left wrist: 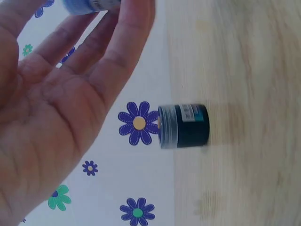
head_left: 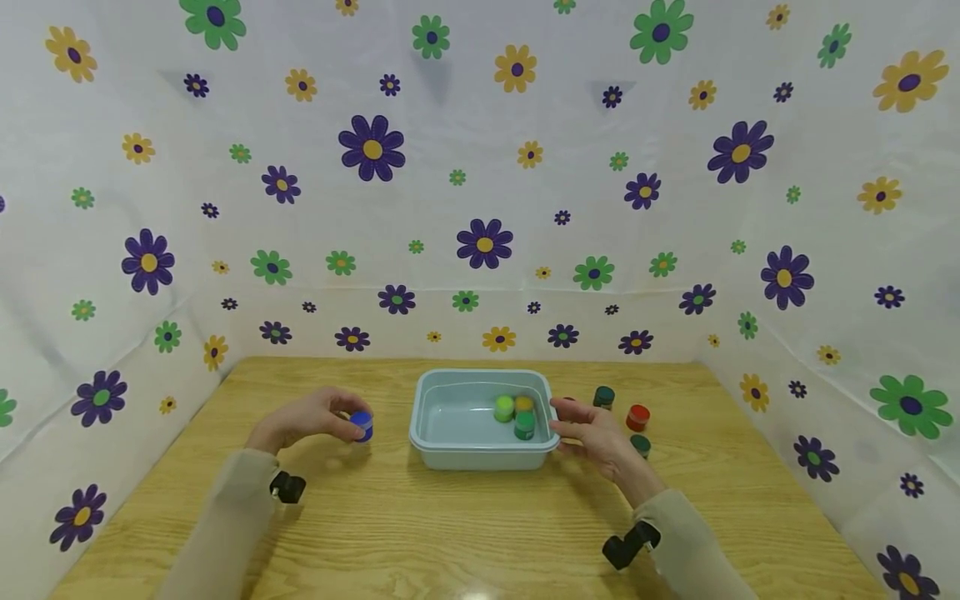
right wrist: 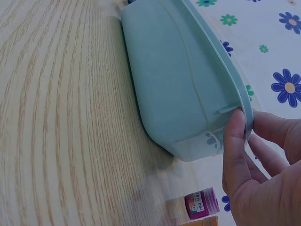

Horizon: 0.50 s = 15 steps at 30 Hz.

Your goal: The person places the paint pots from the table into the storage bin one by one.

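My left hand [head_left: 318,417] pinches a small blue paint jar [head_left: 362,426] between thumb and fingers, left of the pale blue plastic basin [head_left: 480,458]. In the left wrist view the blue jar is cut off by the top edge. A dark jar with a clear lid [left wrist: 188,126] stands on the table beyond that hand. My right hand [head_left: 596,437] grips the basin's right rim, its fingertips on both sides of the edge in the right wrist view. Inside the basin, toward its right end, sit a yellow-green jar [head_left: 504,408], an orange jar [head_left: 523,405] and a green jar [head_left: 524,426].
Right of the basin stand a dark green jar [head_left: 603,397], a red jar [head_left: 638,417] and another dark green jar [head_left: 640,445], partly behind my right hand. A magenta jar [right wrist: 201,203] shows below the basin in the right wrist view. Flowered cloth surrounds the wooden table [head_left: 450,533].
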{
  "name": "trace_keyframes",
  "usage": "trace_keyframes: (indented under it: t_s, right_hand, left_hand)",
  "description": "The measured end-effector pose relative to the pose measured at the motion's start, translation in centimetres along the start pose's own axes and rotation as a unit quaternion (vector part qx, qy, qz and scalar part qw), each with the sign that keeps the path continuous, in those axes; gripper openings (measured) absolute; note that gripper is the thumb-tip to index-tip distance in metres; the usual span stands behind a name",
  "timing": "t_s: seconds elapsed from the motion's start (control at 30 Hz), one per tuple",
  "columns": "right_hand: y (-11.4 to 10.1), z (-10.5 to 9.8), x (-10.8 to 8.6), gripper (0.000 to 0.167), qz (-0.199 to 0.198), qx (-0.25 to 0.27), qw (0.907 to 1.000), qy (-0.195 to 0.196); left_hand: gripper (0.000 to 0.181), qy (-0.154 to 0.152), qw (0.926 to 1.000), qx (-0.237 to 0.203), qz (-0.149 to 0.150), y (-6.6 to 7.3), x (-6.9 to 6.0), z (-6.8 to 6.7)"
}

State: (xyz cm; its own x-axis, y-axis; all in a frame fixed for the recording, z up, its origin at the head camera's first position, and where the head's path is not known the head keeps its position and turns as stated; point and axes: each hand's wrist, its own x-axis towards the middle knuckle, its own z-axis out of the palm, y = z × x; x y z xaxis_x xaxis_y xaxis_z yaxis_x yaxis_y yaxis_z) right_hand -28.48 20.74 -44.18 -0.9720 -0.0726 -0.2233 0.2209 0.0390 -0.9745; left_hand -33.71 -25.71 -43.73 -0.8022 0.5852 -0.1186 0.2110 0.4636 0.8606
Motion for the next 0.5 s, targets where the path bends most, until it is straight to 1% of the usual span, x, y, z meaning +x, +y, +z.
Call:
trace_keyframes:
  t_s: [0.13,0.23,0.4,0.5]
  right_hand:
    - [0.2,0.0,0.2,0.05,0.003,-0.001,1.0,0.002]
    - [0.3,0.0,0.2,0.05,0.004,0.001,1.0,0.004]
    - [0.2,-0.1,0.3,0.05,0.002,-0.001,1.0,0.004]
    - [0.2,-0.1,0.2,0.051,0.003,-0.003,1.0,0.002]
  left_hand:
    - [0.048,0.018,0.9997,-0.014,-0.007,0.5,0.4,0.3]
    - [0.051,0.033,0.9987,-0.037,-0.008,1.0,0.9,0.7]
    - [0.053,0.069,0.9956,-0.063,-0.004,1.7,1.7,1.4]
    - [0.053,0.091,0.9936,-0.066,-0.004,2.2,2.1,1.9]
